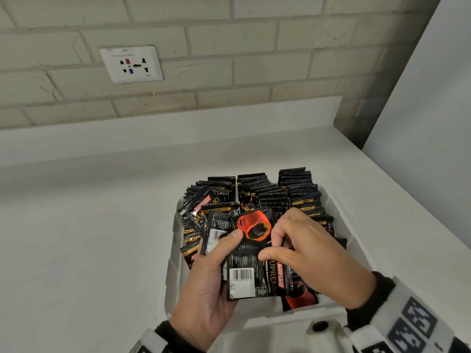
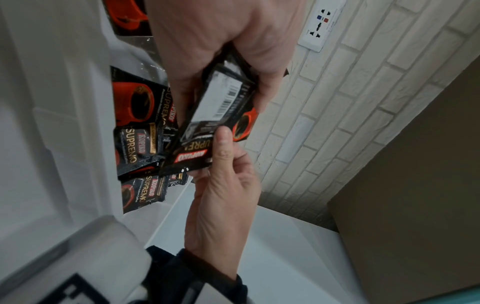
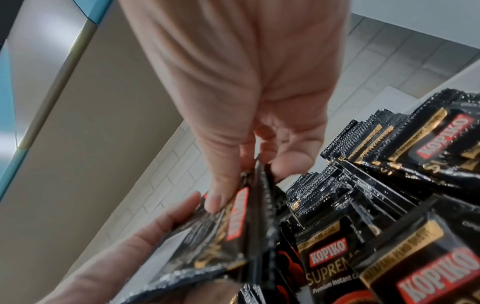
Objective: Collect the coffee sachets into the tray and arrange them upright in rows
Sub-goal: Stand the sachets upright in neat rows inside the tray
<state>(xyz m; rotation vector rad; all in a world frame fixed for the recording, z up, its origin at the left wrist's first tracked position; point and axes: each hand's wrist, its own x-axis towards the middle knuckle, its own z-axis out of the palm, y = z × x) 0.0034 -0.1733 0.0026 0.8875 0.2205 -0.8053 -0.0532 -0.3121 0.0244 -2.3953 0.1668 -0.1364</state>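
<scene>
A small stack of Kopiko sachets [image 1: 242, 276] is held above the near end of the white tray [image 1: 175, 250]. The left hand [image 1: 209, 284] clamps it, thumb on top. The right hand [image 1: 308, 253] pinches the top sachet's edge, likely squaring the stack before insertion. Upright sachet rows [image 1: 293, 192] fill the far end.

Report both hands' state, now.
Left hand: grips a stack of coffee sachets.
Right hand: pinches the same stack of coffee sachets.
</scene>
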